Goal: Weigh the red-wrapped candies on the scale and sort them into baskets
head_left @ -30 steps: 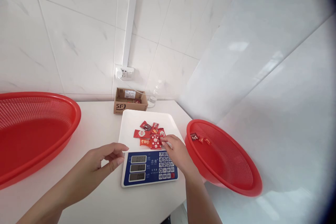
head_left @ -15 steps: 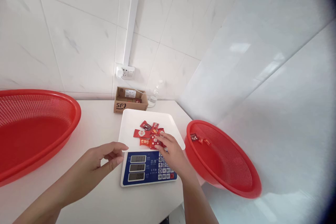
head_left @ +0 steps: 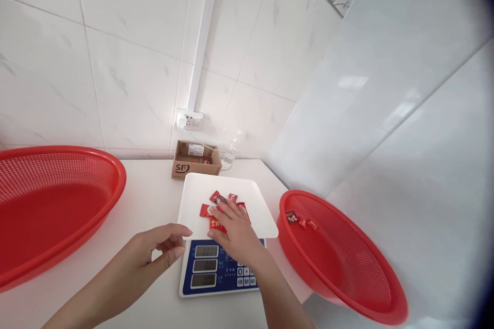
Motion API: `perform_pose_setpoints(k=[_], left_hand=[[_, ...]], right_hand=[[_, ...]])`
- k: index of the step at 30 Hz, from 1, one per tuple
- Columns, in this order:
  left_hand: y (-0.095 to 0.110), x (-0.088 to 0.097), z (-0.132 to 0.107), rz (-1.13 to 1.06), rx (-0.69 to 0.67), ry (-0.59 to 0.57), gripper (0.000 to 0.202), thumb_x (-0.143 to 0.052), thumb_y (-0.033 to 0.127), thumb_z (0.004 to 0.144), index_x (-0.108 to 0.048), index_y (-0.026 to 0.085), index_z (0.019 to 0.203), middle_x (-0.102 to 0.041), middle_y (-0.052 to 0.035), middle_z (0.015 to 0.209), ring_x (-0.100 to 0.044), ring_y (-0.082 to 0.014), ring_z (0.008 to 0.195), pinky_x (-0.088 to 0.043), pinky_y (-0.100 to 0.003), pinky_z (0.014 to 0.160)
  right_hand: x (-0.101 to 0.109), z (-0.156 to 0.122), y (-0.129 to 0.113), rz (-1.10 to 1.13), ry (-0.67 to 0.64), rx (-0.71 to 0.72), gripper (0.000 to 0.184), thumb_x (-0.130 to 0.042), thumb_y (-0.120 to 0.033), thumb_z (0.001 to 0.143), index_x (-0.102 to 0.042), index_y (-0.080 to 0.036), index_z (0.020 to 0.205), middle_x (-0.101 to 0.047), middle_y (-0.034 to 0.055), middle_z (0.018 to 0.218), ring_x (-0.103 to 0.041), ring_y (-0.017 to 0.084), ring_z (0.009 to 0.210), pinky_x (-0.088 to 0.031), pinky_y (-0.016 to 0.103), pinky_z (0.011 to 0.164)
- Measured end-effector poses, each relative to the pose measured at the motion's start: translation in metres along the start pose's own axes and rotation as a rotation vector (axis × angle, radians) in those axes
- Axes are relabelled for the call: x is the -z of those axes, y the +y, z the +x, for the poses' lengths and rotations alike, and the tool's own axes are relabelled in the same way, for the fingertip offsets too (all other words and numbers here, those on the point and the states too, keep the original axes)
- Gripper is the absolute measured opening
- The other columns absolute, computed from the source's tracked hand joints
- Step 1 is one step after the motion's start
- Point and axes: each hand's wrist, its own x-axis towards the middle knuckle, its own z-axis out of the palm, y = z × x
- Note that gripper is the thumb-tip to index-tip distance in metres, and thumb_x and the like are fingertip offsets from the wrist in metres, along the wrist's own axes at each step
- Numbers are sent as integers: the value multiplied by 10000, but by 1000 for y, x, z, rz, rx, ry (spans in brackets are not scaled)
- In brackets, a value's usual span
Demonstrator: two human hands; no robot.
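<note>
Several small red candy packets (head_left: 206, 210) lie in a loose pile on the white pan (head_left: 193, 193) of an electronic scale. Over that pile my right hand (head_left: 240, 234) rests palm down with its fingers spread, covering some of the packets; whether it grips any is hidden, but the fingers look flat. My left hand (head_left: 156, 251) hovers at the pan's front left corner, thumb and fingers apart with nothing between them. Below the pan, the blue scale panel (head_left: 196, 288) shows its displays, while my right hand and forearm cover part of its keys.
A large red basket (head_left: 92, 205) stands at the left. Another red basket (head_left: 328, 262) at the right holds a few packets (head_left: 292, 217). Behind the scale are an open cardboard box (head_left: 196, 168) and a clear plastic bottle (head_left: 229, 154), close to the wall socket (head_left: 190, 120).
My right hand has moved left across the pile, its fingers now spread flatter over the packets. My left hand stays beside the pan's corner. The camera has tilted, so everything sits lower.
</note>
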Motion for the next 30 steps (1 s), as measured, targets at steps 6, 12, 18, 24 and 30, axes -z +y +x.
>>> perform_pose_setpoints(k=[6,12,18,24,30], left_hand=[[-3,0,1,-10,3,-4,395,-440,544,914,-574,362,1238,-679,34,985,-619,-167,984,-482,-242,837],[-5,0,3,-7,30,9,395,-439,567,908,-584,352,1205,-680,24,1000,-617,-179,1003,-489,-251,840],[-1,2,1,17,24,20,393,-441,580,896,-596,345,1170,-691,23,981,-631,-182,978,-497,-236,792],[0,2,0,29,25,4,385,-435,576,900,-587,349,1172,-692,26,1001,-629,-179,1000,-497,-232,810],[-4,1,1,25,16,30,362,-448,556,902,-608,344,1148,-701,26,985,-640,-179,993,-508,-233,825]], right_hand=[[-3,12,-11,-58,-64,47,490,-469,-513,949,-541,-270,1368,-426,41,1510,-179,301,1471,-52,583,1174],[7,1,3,31,23,-11,468,-447,-513,956,-581,-260,1326,-433,45,1505,-217,285,1463,-119,560,1175],[18,6,23,-19,75,-127,557,-350,-541,974,-486,-232,1417,-381,66,1538,-200,275,1468,-155,513,1179],[18,37,17,-47,-71,-86,626,-329,-592,961,-400,-230,1467,-331,78,1563,-117,298,1483,-67,576,1167],[19,40,17,16,-65,-52,399,-408,-475,969,-599,-253,1240,-568,49,1381,-227,323,1449,-133,588,1146]])
